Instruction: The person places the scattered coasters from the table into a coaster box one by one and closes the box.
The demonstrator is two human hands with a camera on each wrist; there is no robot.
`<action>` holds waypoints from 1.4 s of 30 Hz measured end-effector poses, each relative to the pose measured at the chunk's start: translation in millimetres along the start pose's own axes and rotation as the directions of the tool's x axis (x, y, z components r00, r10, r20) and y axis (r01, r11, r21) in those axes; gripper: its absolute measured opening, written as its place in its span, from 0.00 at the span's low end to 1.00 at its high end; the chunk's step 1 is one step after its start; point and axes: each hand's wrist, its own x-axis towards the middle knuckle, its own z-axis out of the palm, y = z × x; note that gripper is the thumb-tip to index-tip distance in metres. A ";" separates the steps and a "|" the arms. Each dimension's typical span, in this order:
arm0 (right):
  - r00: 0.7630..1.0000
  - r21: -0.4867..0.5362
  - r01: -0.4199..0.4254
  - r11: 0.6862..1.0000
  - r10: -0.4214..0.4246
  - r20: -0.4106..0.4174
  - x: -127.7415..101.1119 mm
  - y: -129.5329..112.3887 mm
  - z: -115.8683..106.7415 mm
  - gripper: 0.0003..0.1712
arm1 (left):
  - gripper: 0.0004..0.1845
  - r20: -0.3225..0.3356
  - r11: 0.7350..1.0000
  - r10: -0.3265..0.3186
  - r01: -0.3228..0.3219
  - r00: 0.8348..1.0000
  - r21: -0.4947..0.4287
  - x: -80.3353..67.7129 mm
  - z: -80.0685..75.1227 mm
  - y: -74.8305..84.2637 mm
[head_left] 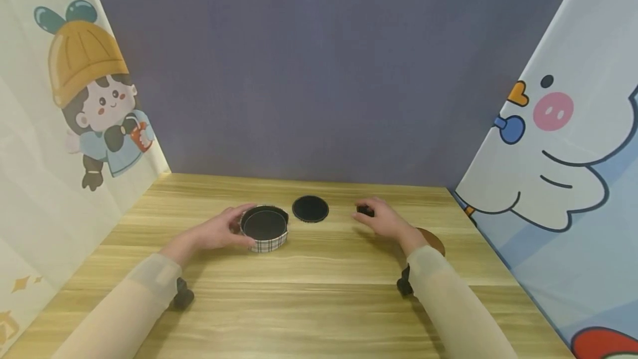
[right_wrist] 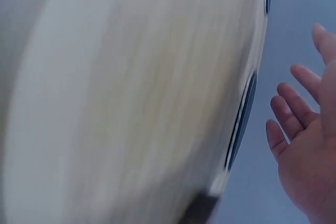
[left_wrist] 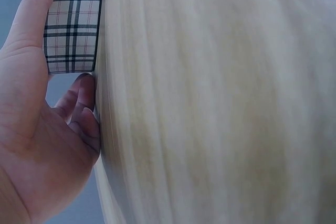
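Observation:
A round plaid coaster holder (head_left: 269, 245) with a dark inside stands on the table, left of the middle. My left hand (head_left: 219, 230) grips it from the left, thumb along the near side and fingers round the back. In the left wrist view the plaid wall (left_wrist: 73, 24) shows beside the thumb, its lower edge close to the table. My right hand (head_left: 384, 219) is over the table at the right, fingers spread and apart from the tabletop in the right wrist view. A black coaster (head_left: 365, 210) shows between its thumb and fingers, mostly hidden by the hand.
Another black round coaster (head_left: 310, 209) lies flat between the two hands. A brown disc (head_left: 432, 241) lies partly hidden under the right wrist. The wooden table (head_left: 299, 303) meets a grey back panel (head_left: 309, 71), with cartoon-printed sheets at both sides.

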 end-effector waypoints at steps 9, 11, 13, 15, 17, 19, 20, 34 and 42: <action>0.999 -0.008 -0.047 0.999 0.047 -0.014 -12.1 33.4 -28.3 0.39 | 0.59 -0.019 0.999 -0.006 0.006 1.000 0.044 0.6 0.3 -1.5; 0.998 -0.012 -0.054 0.998 0.053 -0.015 -13.6 37.6 -31.7 0.39 | 0.59 -0.018 0.999 -0.006 0.007 1.000 0.050 1.0 0.5 -2.0; 0.998 -0.009 -0.063 0.998 0.063 -0.014 -14.3 40.3 -34.0 0.40 | 0.59 -0.016 0.999 -0.005 0.006 1.000 0.044 1.5 0.4 -2.6; 0.998 -0.010 -0.067 0.998 0.067 -0.005 -13.6 42.4 -34.9 0.40 | 0.58 -0.015 0.999 -0.002 0.003 1.000 0.040 1.7 0.2 -3.5; 0.997 -0.011 -0.072 0.997 0.072 0.007 -12.0 44.4 -34.7 0.40 | 0.58 -0.015 0.999 0.002 -0.001 1.000 0.040 1.9 0.1 -4.3; 0.997 -0.023 -0.075 0.997 0.075 0.020 -9.0 46.4 -33.2 0.41 | 0.59 -0.014 0.999 0.004 -0.004 1.000 0.043 1.8 -0.1 -4.7; 0.997 -0.040 -0.070 0.997 0.071 0.026 -7.4 47.2 -32.5 0.41 | 0.59 -0.014 0.999 0.005 -0.005 1.000 0.044 1.7 -0.1 -4.8; 0.984 -0.154 -0.121 0.981 0.139 0.110 3.6 47.3 -26.3 0.37 | 0.59 -0.010 0.999 -0.005 0.005 1.000 0.033 1.3 2.6 -1.5; 0.981 -0.164 -0.152 0.975 0.169 0.094 3.1 38.3 -21.5 0.35 | 0.59 -0.008 1.000 0.003 -0.003 1.000 0.031 -0.2 0.5 -0.1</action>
